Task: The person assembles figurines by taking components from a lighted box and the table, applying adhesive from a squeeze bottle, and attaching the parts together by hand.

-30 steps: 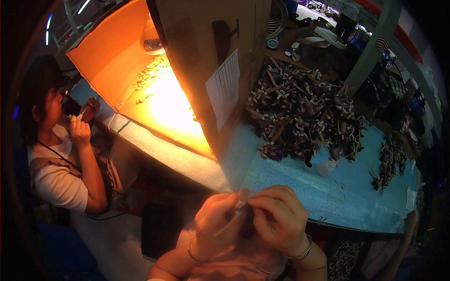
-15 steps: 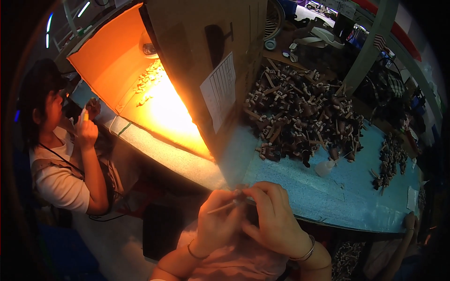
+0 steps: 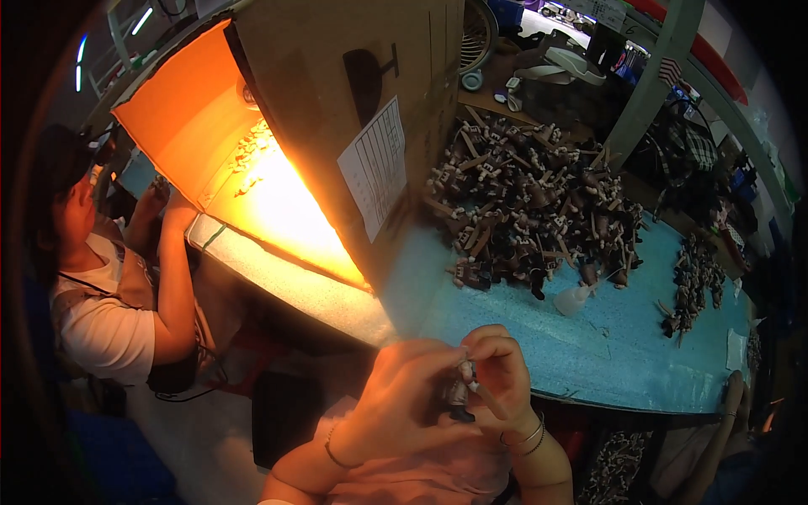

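Note:
A small brown-and-pale toy figure [image 3: 459, 396] is held between my two hands near the lower middle, its dark feet pointing down. My left hand [image 3: 396, 400] is closed around it, with the fingertips at its head and the thumb low by its feet. The fingers of my right hand [image 3: 505, 370] pinch near the head. A thin tan part [image 3: 490, 402] slants beside the figure under my right hand; whether it is joined to the figure is hidden. Beyond my hands, a big heap of similar figures [image 3: 530, 202] covers the blue tabletop [image 3: 505, 332].
An upright cardboard panel [image 3: 337, 76] divides the table. Left of it, a brightly lit box [image 3: 181, 118] holds several figures, and a co-worker [image 3: 109, 328] sits there. A small translucent bottle [image 3: 572, 300] stands before the heap. A smaller pile [image 3: 694, 282] and another person's arm [image 3: 725, 429] are at right.
The figure has been turned from a tilted pose to feet-down and shows more openly between my hands. The co-worker's raised hand has moved toward the lit box. The view has shifted slightly.

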Available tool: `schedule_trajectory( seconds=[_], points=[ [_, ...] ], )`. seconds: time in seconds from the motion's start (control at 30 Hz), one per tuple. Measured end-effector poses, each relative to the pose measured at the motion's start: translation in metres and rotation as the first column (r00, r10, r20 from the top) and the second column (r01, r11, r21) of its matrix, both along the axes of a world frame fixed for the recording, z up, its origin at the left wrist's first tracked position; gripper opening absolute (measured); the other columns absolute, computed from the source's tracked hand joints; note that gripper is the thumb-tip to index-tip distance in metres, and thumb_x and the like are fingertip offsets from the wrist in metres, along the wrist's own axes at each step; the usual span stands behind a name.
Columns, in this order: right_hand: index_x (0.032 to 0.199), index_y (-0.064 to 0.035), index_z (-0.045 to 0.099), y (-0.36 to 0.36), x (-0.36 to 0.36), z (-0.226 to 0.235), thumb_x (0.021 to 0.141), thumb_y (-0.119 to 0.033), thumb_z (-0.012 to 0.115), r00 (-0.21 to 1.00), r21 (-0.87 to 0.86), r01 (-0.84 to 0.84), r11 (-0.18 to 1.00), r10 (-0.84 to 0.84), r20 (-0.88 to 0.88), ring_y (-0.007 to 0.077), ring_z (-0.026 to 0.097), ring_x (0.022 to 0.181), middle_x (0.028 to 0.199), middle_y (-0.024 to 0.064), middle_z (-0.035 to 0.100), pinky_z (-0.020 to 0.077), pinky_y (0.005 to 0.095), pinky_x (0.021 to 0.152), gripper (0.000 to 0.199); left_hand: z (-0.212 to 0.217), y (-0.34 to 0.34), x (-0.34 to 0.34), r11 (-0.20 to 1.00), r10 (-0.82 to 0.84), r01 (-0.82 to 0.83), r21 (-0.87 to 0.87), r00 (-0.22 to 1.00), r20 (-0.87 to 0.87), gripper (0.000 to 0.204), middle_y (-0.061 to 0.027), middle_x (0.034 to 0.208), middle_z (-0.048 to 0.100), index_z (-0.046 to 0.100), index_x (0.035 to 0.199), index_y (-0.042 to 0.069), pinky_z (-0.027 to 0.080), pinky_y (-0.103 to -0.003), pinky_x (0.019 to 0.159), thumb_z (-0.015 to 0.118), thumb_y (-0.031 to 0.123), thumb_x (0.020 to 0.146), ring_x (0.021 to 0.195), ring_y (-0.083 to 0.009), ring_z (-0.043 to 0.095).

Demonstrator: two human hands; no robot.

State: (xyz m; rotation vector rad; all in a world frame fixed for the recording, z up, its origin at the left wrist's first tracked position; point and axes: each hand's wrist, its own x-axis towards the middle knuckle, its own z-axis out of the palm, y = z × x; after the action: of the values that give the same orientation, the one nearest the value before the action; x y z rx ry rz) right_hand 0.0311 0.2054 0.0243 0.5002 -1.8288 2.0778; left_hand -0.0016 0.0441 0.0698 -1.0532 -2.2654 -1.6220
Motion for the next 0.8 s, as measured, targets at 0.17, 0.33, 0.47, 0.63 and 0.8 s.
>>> schedule_trajectory(
  seconds=[0.17,0.33,0.47,0.63,0.8],
  points=[
    [0.108,-0.0036,0.045,0.003,-0.002,-0.001,0.061,-0.013,0.08,0.996,-0.09,-0.089,0.992,0.088,-0.024,0.0203,0.044,0.099,0.106,0.0104,0.042,0.0349,0.0315,0.09,0.059,0.005,0.002,0.003,0.998,-0.057,0.057,0.006,0.998,-0.024,0.067,-0.0089,0.099,0.056,0.055,0.112,0.004,0.042,-0.035,0.08,0.083,0.02,0.053,0.09,-0.0238,0.052],
    [0.109,-0.0028,0.047,0.001,-0.001,-0.001,0.062,-0.013,0.078,0.998,-0.022,-0.059,0.998,0.059,-0.02,0.0211,0.044,0.102,0.108,0.0102,0.042,0.0383,0.0318,0.089,0.057,0.002,0.003,0.006,0.996,-0.021,0.014,0.084,0.995,0.092,0.063,-0.0076,0.098,0.056,0.058,0.109,0.004,0.042,-0.032,0.08,0.083,0.015,0.052,0.087,-0.0222,0.052],
    [0.111,-0.0021,0.048,-0.001,0.003,0.001,0.063,-0.012,0.076,1.0,-0.029,-0.016,0.999,0.017,0.024,0.0217,0.046,0.101,0.109,0.0106,0.042,0.0394,0.0317,0.088,0.057,-0.003,0.003,0.004,0.994,-0.045,0.038,0.101,0.997,0.067,0.063,-0.0075,0.097,0.057,0.057,0.11,0.004,0.041,-0.033,0.079,0.083,0.017,0.054,0.085,-0.0218,0.052],
    [0.119,-0.0018,0.048,0.003,0.009,0.021,0.064,-0.005,0.073,0.998,0.302,0.0,0.953,-0.021,0.066,0.0186,0.048,0.099,0.104,0.0094,0.042,0.0447,0.0273,0.082,0.06,0.007,0.0,0.001,1.0,-0.006,0.004,-0.031,0.998,-0.061,0.075,-0.0062,0.092,0.06,0.048,0.121,0.003,0.04,-0.034,0.075,0.081,0.027,0.058,0.083,-0.0216,0.054],
    [0.12,-0.0021,0.048,0.0,0.012,0.02,0.066,-0.012,0.077,0.994,0.184,-0.004,0.983,-0.016,0.108,0.0171,0.047,0.1,0.103,0.0079,0.042,0.0458,0.0263,0.081,0.062,-0.003,-0.002,0.001,0.998,-0.006,-0.001,-0.064,0.994,-0.111,0.081,-0.0054,0.095,0.061,0.044,0.124,0.002,0.038,-0.035,0.079,0.081,0.03,0.058,0.084,-0.0222,0.054]
  ],
)
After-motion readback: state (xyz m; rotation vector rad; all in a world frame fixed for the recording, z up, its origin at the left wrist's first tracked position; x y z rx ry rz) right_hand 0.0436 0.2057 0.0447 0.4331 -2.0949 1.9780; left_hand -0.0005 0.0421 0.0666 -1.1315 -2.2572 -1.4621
